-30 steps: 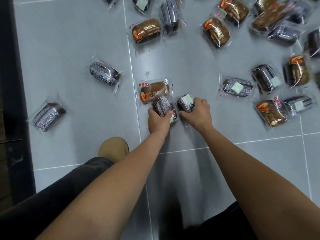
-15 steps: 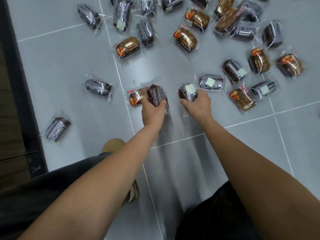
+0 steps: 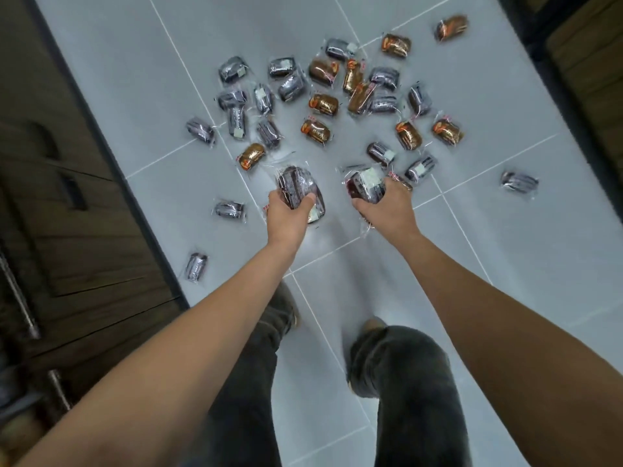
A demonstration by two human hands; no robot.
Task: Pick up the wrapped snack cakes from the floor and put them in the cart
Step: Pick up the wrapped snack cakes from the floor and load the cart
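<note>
The left hand (image 3: 289,215) curls round a small stack of dark cakes (image 3: 298,188), and the right hand (image 3: 387,210) grips another wrapped dark cake (image 3: 365,187), both held over the grey tiled floor (image 3: 505,264). At 12 o'clock from the hands, the scattered snack cakes (image 3: 323,106) lie with brown and dark mixed. A stray cake (image 3: 229,209) lies at 9 o'clock of the left hand, and a lone cake (image 3: 519,182) at 3 o'clock of the right. A dark wooden cabinet (image 3: 67,214) borders the floor at 9 o'clock.
</note>
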